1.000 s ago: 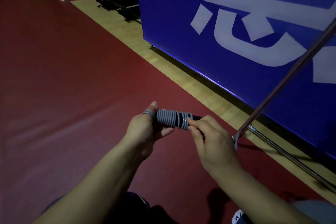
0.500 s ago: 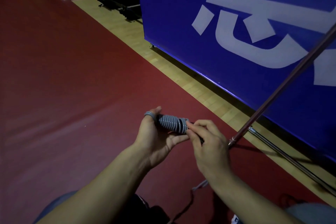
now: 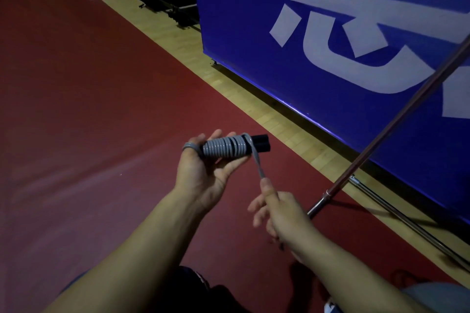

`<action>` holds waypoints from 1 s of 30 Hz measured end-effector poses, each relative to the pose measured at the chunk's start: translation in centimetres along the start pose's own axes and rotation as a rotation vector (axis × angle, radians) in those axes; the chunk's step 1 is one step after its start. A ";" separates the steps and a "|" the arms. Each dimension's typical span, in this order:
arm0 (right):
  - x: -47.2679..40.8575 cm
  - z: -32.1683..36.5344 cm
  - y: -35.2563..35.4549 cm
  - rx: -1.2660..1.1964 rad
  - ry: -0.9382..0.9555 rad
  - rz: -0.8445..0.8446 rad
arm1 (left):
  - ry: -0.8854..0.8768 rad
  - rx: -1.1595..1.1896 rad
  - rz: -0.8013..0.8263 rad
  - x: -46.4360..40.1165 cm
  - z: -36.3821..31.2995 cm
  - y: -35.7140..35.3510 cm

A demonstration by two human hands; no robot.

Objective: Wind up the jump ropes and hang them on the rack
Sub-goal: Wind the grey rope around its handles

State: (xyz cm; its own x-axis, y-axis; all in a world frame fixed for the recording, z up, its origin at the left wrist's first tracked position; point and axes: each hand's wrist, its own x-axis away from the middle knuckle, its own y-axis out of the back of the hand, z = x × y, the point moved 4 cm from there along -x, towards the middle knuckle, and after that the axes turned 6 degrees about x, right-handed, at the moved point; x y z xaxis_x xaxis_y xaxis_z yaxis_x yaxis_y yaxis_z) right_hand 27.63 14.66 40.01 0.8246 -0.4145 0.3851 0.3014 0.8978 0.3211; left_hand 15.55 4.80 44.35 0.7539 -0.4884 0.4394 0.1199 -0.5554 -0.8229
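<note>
My left hand (image 3: 206, 175) cradles the wound jump rope (image 3: 229, 148) palm-up over the red floor (image 3: 76, 109), fingers curled round the coils, one loop on the thumb. My right hand (image 3: 282, 213), nearer, pinches the rope's loose end (image 3: 257, 162), pulled taut.

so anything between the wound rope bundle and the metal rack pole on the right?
Nothing visible. The left hand holds the rope bundle; the right hand pinches its loose end taut. Only open red floor lies between them and the rack pole.
</note>
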 end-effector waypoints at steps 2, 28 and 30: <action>-0.4 0.4 0.7 0.092 0.045 -0.062 | 0.007 0.058 -0.008 -0.1 -0.2 0.2; -1.8 3.1 3.4 0.262 0.551 -0.264 | -0.081 0.214 -0.091 -2.5 -4.3 0.8; -1.6 2.9 2.4 0.556 0.623 -0.233 | -0.048 0.198 -0.052 -2.0 -4.0 0.0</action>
State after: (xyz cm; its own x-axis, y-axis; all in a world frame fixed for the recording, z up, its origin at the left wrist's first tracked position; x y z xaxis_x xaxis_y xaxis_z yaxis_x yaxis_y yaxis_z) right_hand 25.69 16.99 42.66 0.9320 -0.2760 -0.2348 0.3514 0.5300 0.7718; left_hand 11.43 3.09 44.92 0.7727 -0.4276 0.4691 0.2800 -0.4335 -0.8565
